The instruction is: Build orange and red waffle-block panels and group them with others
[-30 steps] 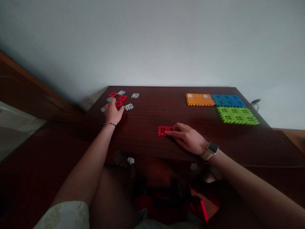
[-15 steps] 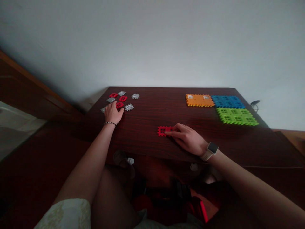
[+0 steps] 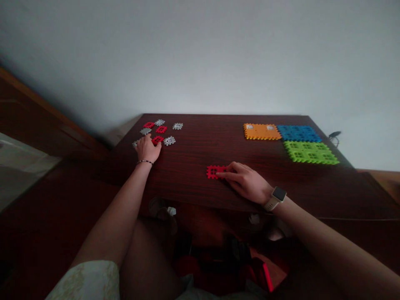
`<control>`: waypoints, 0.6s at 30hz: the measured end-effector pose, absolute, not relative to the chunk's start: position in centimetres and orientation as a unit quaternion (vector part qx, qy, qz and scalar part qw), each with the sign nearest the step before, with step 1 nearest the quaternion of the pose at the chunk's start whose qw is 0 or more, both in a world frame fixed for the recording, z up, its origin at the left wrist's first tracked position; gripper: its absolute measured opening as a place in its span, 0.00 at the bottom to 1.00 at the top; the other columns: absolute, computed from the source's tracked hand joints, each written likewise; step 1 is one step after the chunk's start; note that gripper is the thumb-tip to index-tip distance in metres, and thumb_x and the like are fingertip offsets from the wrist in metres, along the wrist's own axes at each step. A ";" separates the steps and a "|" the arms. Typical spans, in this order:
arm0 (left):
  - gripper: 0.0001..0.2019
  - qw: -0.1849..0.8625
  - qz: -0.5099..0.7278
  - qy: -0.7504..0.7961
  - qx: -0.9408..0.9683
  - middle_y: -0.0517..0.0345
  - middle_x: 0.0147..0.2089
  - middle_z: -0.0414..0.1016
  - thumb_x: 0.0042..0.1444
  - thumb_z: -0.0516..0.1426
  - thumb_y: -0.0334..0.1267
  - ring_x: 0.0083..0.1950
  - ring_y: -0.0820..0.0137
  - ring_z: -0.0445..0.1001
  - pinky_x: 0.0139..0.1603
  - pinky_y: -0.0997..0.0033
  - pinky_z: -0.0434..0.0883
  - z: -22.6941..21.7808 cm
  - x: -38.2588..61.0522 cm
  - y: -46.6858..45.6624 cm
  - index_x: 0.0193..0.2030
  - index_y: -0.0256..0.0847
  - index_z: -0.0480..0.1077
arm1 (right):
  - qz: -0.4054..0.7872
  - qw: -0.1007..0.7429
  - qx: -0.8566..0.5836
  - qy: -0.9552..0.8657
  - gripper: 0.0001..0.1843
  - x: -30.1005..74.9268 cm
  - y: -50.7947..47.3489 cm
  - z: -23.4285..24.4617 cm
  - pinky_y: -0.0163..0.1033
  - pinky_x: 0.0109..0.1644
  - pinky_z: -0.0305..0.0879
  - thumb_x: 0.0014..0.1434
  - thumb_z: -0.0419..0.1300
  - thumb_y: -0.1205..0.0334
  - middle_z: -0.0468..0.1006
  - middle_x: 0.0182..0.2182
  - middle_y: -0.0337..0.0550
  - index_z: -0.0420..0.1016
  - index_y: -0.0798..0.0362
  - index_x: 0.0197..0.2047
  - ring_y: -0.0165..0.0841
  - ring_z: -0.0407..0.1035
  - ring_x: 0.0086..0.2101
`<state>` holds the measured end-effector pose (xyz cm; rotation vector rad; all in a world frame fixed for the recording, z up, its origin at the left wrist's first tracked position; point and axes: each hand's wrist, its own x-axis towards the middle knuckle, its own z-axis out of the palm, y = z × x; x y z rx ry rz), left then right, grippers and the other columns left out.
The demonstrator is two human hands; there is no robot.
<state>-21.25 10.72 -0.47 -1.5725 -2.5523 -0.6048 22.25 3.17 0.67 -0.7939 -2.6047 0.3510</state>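
Loosely, left hand (image 3: pixel 149 149), right hand (image 3: pixel 246 183) on red tiles (image 3: pixel 213 171)

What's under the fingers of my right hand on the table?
A red toothed tile lies flat on the table; its left part shows beyond the right hand. The fingers cover its right edge, so how far it runs beneath them is hidden.

My left hand (image 3: pixel 148 149) touches a red tile (image 3: pixel 157 140) among loose tiles (image 3: pixel 169 141) at upper left; my right hand (image 3: pixel 248 183) presses a red piece (image 3: pixel 213 171) mid-frame on the table (image 3: pixel 200 146).
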 end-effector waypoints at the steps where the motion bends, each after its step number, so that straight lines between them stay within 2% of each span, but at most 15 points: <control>1: 0.28 0.044 -0.202 -0.831 -0.516 0.37 0.67 0.76 0.67 0.60 0.45 0.70 0.43 0.69 0.71 0.41 0.66 -0.5 -21.3 10.8 0.71 0.38 0.66 | 0.124 0.198 -0.285 -0.930 0.22 22.3 3.2 0.7 0.50 0.54 0.76 0.76 0.55 0.63 0.78 0.49 0.51 0.79 0.43 0.68 0.42 0.75 0.47; 7: 0.27 0.063 -0.241 -0.804 -0.540 0.39 0.64 0.78 0.65 0.63 0.41 0.66 0.46 0.73 0.71 0.44 0.66 -0.7 -21.7 10.9 0.68 0.37 0.68 | 0.116 0.196 -0.285 -0.931 0.22 22.2 3.2 0.6 0.50 0.53 0.75 0.77 0.54 0.63 0.77 0.48 0.51 0.79 0.43 0.68 0.42 0.74 0.46; 12: 0.27 0.111 -0.300 -0.757 -0.570 0.40 0.63 0.78 0.63 0.65 0.40 0.66 0.46 0.72 0.72 0.44 0.67 0.1 -21.0 10.6 0.68 0.38 0.69 | 0.120 0.201 -0.283 -0.930 0.22 22.2 3.2 0.6 0.49 0.53 0.75 0.76 0.55 0.64 0.78 0.49 0.50 0.79 0.43 0.68 0.41 0.75 0.46; 18: 0.30 0.145 -0.338 -0.661 -0.655 0.41 0.62 0.78 0.63 0.66 0.40 0.67 0.45 0.73 0.73 0.40 0.67 1.1 -19.3 10.0 0.70 0.41 0.67 | 0.124 0.195 -0.282 -0.931 0.22 22.2 3.2 0.6 0.50 0.53 0.75 0.76 0.56 0.64 0.77 0.49 0.51 0.78 0.43 0.68 0.42 0.74 0.47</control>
